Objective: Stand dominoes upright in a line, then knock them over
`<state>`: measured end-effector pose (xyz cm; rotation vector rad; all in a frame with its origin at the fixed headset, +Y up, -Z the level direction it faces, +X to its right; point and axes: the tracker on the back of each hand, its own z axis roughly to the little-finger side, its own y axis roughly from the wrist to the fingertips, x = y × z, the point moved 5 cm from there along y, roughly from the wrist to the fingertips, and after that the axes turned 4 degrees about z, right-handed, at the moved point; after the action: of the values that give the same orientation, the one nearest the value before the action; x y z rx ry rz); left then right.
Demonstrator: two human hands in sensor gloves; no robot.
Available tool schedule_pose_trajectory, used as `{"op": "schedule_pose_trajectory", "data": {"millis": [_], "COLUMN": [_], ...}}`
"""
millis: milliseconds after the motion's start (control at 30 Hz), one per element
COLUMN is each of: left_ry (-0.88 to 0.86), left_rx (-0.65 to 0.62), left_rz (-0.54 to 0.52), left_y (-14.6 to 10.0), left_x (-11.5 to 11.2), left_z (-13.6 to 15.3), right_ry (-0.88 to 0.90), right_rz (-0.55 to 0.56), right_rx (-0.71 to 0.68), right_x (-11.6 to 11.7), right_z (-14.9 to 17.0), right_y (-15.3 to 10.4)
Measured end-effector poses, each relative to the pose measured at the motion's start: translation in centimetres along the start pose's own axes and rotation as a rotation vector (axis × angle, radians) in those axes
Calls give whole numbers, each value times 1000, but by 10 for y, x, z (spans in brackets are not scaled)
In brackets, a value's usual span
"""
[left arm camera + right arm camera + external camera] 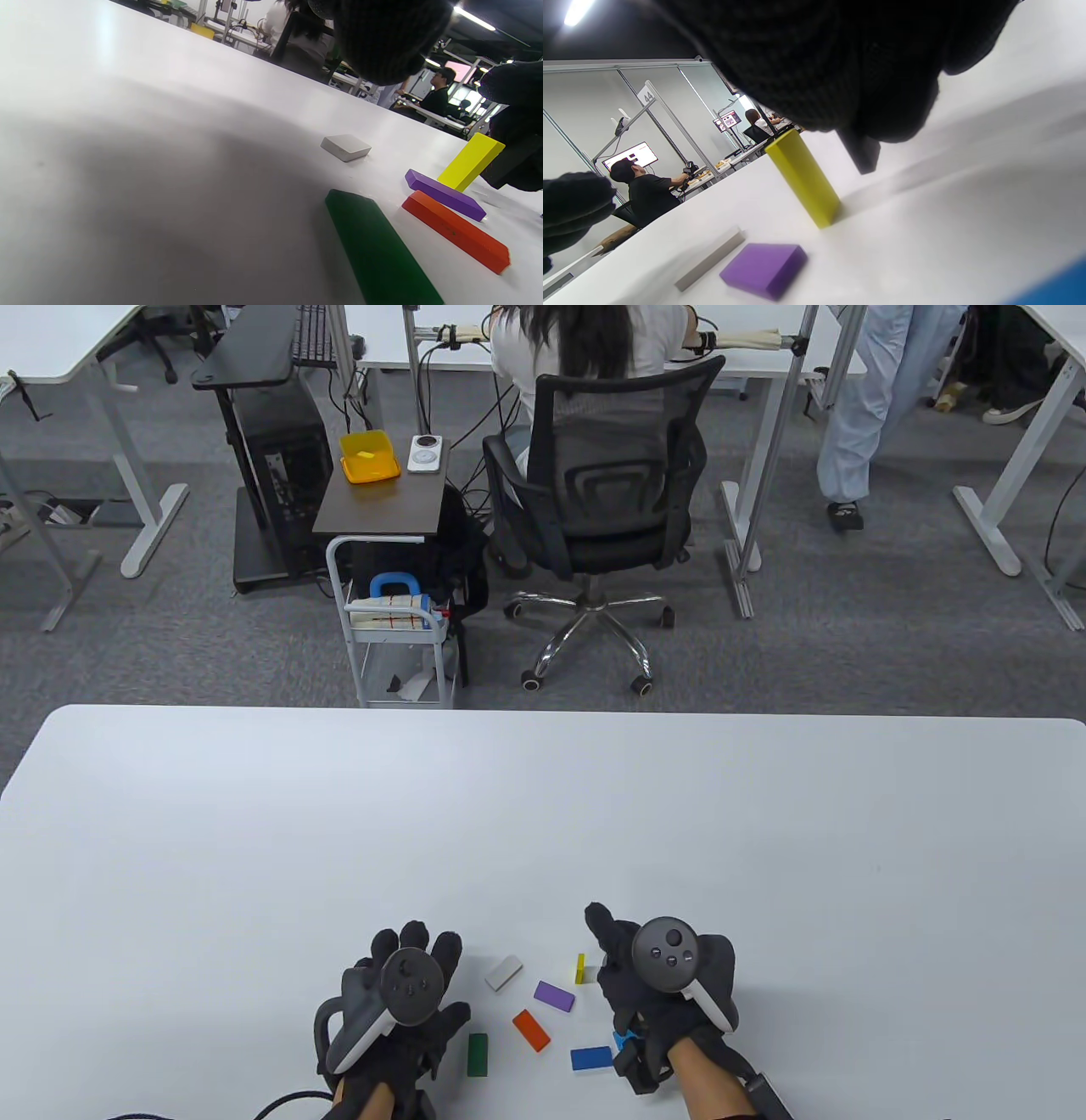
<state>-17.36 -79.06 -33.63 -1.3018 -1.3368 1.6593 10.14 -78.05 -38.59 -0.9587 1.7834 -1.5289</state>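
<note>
a white table (543,814) fills the lower half of the table view, and two hands in black sensor gloves reach in from the near edge. each hand has a dark round tracker strapped to its back.

the left hand (399,1010) lies low over the table with its fingers spread and fairly straight, pointing away from the person. it holds nothing.

the right hand (657,976) sits just right of a yellow domino (580,969), the only piece standing upright. one finger points up and away. in the right wrist view a dark block-shaped piece (861,152) shows under the gloved fingers, close behind the yellow domino, but whether the fingers grip it cannot be told, so this hand's state is unclear.

five other dominoes lie flat between the two hands, none touching another:
- a white domino (503,972) lies farthest from the person, left of the yellow one.
- a purple domino (554,996) lies just nearer, close to the yellow one.
- an orange domino (531,1030) lies nearer again, angled.
- a green domino (478,1055) lies beside the left hand, its long side pointing away from the person.
- a blue domino (591,1058) lies nearest the right wrist.

beyond the table a person with long dark hair (590,339) sits with their back turned in a black mesh office chair (607,500) at another desk. a small white cart (399,636) stands to the left of the chair, and a yellow box (369,456) rests on a dark side table.
</note>
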Motion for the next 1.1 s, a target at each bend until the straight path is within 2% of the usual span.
{"op": "schedule_pose_trajectory", "data": {"millis": [300,1100], "left_ry": [3,7], "left_rx": [-2,-6], "left_rz": [3,7], "left_y": [0,0], "left_x": [0,-2], "left_z": [-1,-1], "right_ry": [-60,-83], "right_rz": [-17,-22], "right_rx": [-9,0], "right_x": [7,13], "right_z": [-4,-1], "right_y": [1,2]}}
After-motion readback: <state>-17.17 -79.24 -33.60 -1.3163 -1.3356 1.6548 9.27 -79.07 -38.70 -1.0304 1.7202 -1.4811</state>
